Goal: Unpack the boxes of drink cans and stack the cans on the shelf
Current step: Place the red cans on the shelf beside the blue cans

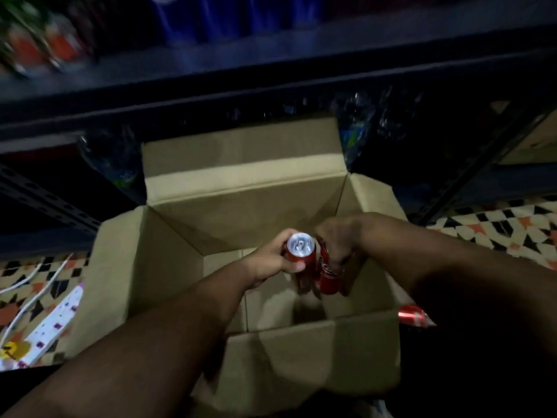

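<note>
An open cardboard box (168, 267) stands on the floor in front of a dark metal shelf (271, 55). My left hand (268, 260) grips a red drink can (300, 248) upright, its silver top facing me, above the inside of the box. My right hand (337, 239) comes from the right and grips a second red can (328, 273) from above, right beside the first. The two cans touch or nearly touch. The box's bottom shows bare below them.
Blue cans (211, 19) and blurred red-and-green packs (39, 40) stand on the shelf above. Plastic-wrapped bottles (355, 128) sit on the lower shelf behind the box. A white power strip (57, 321) with cables lies on the patterned floor at left. A red can (413, 315) lies by the box's right flap.
</note>
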